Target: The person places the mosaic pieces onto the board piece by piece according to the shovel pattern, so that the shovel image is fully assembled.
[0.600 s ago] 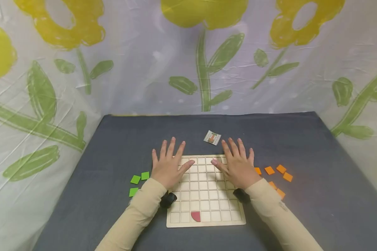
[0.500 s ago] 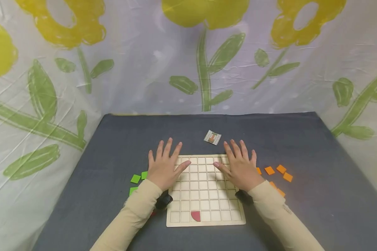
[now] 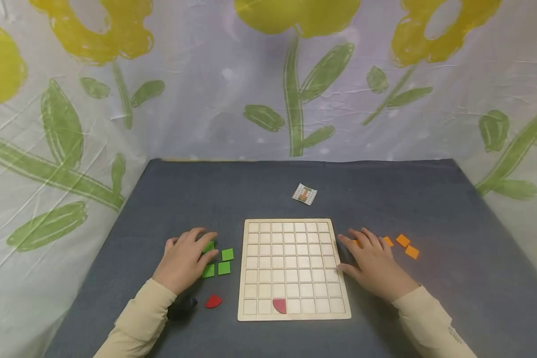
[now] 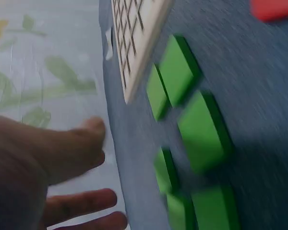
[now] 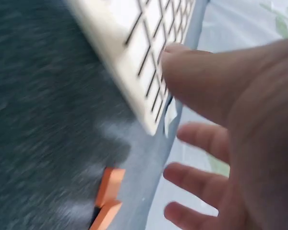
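My left hand (image 3: 182,261) hovers with relaxed fingers over several green square tiles (image 3: 224,268), left of a wooden grid board (image 3: 291,262). In the left wrist view its thumb and fingers are apart from the green tiles (image 4: 204,132), holding nothing. On the board's other side, my right hand (image 3: 378,266) is loosely spread beside the right edge, its fingertips overlapping an orange tile in the head view. The right wrist view shows nothing between its fingers, with orange tiles (image 5: 110,187) below. A red quarter-circle piece (image 3: 279,306) lies in a cell of the board's nearest row.
A second red piece (image 3: 213,301) lies on the dark tablecloth (image 3: 197,189), left of the board's near corner. Behind the board is a small printed card (image 3: 305,194) with a grid pattern. More orange tiles (image 3: 402,240) lie farther right. A flower-printed curtain (image 3: 197,109) surrounds the table.
Both hands have moved apart from over the board, the left toward the green tiles and the right toward the orange ones. The whole board and the second red piece now show.
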{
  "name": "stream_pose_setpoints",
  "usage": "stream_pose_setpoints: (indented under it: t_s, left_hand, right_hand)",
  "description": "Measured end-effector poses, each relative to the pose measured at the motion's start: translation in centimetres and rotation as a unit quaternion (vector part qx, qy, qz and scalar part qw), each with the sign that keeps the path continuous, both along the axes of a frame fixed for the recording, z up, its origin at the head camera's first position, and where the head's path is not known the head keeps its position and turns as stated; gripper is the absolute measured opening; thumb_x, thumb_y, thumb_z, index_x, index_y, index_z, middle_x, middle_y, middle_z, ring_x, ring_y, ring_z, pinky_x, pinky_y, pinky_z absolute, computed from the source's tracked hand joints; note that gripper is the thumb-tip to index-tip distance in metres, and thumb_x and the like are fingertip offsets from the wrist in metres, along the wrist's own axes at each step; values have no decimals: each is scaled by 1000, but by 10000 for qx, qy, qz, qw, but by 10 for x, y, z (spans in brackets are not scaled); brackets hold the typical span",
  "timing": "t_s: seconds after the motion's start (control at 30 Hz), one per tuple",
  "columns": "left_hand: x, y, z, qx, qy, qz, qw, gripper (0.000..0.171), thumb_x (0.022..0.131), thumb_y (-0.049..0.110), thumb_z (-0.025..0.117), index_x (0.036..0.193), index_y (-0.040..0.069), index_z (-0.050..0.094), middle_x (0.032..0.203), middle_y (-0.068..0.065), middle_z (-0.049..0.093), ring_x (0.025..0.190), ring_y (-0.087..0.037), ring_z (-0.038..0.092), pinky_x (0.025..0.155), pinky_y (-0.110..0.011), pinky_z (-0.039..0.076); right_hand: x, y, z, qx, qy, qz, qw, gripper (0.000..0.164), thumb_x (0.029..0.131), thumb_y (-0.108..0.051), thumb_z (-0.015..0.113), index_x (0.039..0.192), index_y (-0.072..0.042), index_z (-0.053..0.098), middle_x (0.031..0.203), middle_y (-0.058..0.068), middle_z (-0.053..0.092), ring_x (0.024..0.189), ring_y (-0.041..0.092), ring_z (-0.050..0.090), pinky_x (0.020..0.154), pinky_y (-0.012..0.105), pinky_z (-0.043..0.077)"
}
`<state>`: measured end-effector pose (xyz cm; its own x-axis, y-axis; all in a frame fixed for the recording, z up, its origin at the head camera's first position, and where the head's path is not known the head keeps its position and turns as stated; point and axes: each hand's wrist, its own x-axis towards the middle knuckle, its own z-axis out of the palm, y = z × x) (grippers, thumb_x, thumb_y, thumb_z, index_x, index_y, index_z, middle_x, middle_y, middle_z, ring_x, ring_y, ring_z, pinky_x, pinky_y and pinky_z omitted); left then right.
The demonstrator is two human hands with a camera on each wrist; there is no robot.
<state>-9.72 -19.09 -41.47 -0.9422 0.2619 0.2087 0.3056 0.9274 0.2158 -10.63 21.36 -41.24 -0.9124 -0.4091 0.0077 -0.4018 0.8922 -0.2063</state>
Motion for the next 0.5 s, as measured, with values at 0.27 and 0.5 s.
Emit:
stream_pose_setpoints:
  t_s: [0.27,0.5]
  left_hand:
    - [6,-29,-7,-177,-40,42,9998,39,82,13,76,119,11,65,109,-11,63,92,-29,64,63,-45,47]
    - [7,-39,-13,-198,-224,205,9993,34,84,20,74,114,4,68,102,-12,63,90,-29,62,64,-44,51]
  right_hand:
    - [13,7,-12,283,147,105,9994,55,86,-43,68,136,-24,55,142,18,45,132,48,32,92,73,29]
    - [18,7,-19,-139,399,139,9990,50,85,-41,70,132,-27,59,138,15,48,133,45,32,94,71,29]
